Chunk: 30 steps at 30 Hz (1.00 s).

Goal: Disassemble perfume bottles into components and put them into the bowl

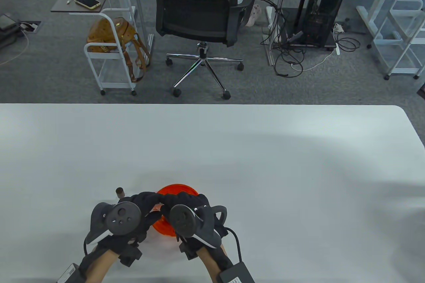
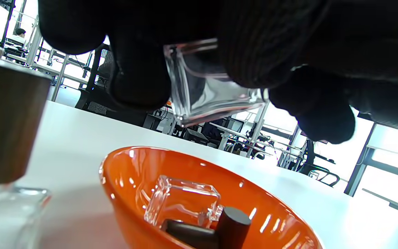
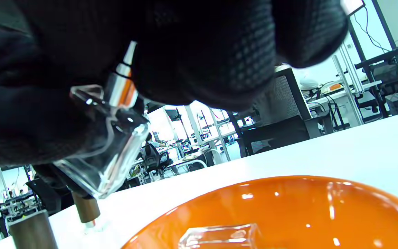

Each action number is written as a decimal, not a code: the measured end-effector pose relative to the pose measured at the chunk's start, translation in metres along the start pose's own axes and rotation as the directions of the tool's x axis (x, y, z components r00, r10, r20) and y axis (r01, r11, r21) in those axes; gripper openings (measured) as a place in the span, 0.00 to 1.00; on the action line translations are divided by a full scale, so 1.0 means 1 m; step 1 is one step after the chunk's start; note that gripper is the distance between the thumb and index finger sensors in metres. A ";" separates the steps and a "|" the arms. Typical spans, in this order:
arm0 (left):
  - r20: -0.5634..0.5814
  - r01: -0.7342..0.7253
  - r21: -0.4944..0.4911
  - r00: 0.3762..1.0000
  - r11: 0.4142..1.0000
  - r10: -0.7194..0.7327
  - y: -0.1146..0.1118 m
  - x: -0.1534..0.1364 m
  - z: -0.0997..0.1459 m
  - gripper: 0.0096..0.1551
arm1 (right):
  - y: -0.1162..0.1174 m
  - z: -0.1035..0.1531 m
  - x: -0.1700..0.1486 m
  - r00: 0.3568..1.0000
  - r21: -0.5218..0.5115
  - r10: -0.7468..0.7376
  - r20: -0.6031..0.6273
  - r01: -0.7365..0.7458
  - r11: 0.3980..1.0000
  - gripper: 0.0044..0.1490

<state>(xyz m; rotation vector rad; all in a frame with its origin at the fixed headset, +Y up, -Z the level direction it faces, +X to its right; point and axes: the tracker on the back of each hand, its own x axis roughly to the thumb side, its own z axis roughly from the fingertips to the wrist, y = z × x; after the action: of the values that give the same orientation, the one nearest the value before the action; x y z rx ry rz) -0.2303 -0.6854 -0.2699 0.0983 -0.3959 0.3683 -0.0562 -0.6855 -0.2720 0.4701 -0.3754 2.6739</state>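
My left hand (image 1: 132,211) and right hand (image 1: 192,211) both grip 1 glass bottle (image 2: 206,86) over my orange bowl (image 1: 176,190), near the table's (image 1: 265,163) front edge; another bottle (image 2: 181,202) and 2 caps (image 2: 231,223) lie inside.

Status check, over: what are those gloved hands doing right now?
Both hands, left and right, grip a glass bottle above the orange bowl. Nothing in the way.

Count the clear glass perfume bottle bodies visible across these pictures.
3: one square clear glass bottle held in the gloved fingers above the orange bowl, one lying inside it, one capped beside it. Others may be hidden.
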 end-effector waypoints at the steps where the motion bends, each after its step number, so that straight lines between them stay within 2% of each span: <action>1: -0.003 0.008 0.003 1.000 1.000 -0.008 0.000 0.001 0.000 0.31 | 0.000 0.000 0.000 1.000 0.018 -0.016 -0.001 0.016 1.000 0.28; 3: -0.004 0.008 0.011 1.000 1.000 -0.008 0.000 0.000 0.000 0.31 | 0.001 0.000 0.000 0.999 0.034 -0.034 -0.016 0.035 0.999 0.31; 8: -0.002 0.008 -0.016 1.000 1.000 -0.008 -0.001 -0.002 0.000 0.31 | 0.001 -0.002 -0.001 1.000 0.010 -0.017 -0.024 0.017 1.000 0.25; 12: -0.011 0.018 0.000 1.000 1.000 -0.018 -0.001 -0.001 -0.001 0.31 | 0.001 -0.003 -0.002 0.998 0.054 -0.053 -0.036 0.055 0.997 0.30; 17: -0.018 0.007 -0.015 1.000 1.000 -0.007 -0.001 -0.004 0.000 0.31 | 0.002 -0.010 -0.002 0.997 0.032 -0.052 -0.061 0.054 0.998 0.25; 21: -0.037 0.016 -0.002 0.999 1.000 -0.016 -0.002 -0.006 -0.001 0.31 | 0.004 -0.009 -0.001 0.997 0.087 -0.064 -0.046 0.068 0.994 0.30; 25: -0.038 -0.006 -0.037 0.999 0.999 0.004 -0.006 -0.007 -0.001 0.31 | 0.005 -0.009 -0.002 0.999 0.055 -0.025 -0.030 0.026 0.998 0.26; 30: -0.055 -0.013 -0.022 0.998 1.000 0.012 -0.006 -0.009 -0.004 0.30 | 0.007 -0.012 -0.004 0.997 0.117 -0.059 -0.046 0.064 0.991 0.28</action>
<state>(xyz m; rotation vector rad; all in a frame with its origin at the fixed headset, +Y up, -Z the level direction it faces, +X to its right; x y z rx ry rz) -0.2339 -0.6930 -0.2774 0.0639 -0.3461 0.3782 -0.0587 -0.6894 -0.2864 0.4519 -0.1876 2.6517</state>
